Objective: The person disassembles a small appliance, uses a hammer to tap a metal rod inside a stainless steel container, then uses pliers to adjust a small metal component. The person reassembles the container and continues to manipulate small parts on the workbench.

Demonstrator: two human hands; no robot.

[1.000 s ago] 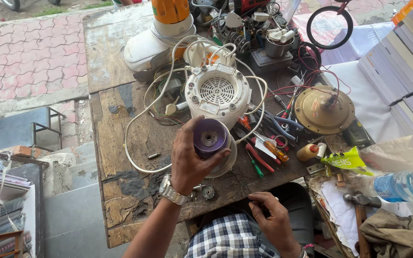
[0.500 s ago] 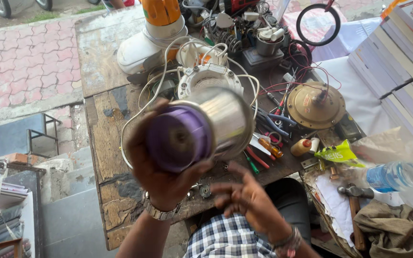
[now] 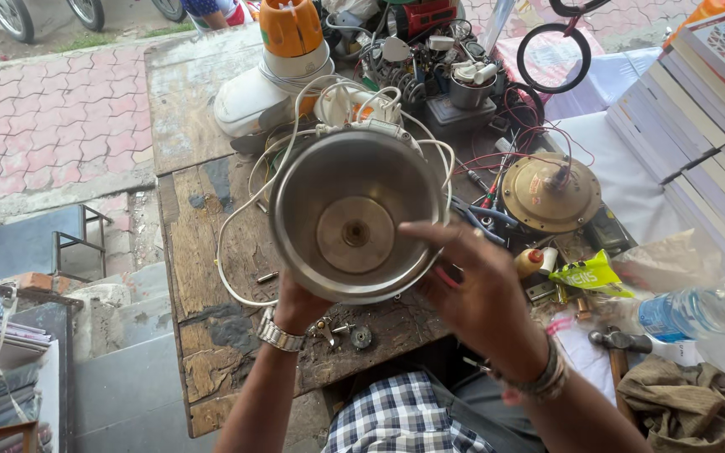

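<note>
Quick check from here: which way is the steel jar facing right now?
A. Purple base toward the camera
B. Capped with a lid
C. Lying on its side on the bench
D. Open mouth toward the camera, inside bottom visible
D: the steel jar is held up with its open mouth to the camera, its bare inside and centre hub showing; the left hand grips it from below and the right hand reaches its rim.

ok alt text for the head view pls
A steel jar, its open mouth facing the camera, is held up from below by the left hand while the right hand touches its rim. Below is a worn wooden bench cluttered with white cable, tools and a brass disc.
</note>
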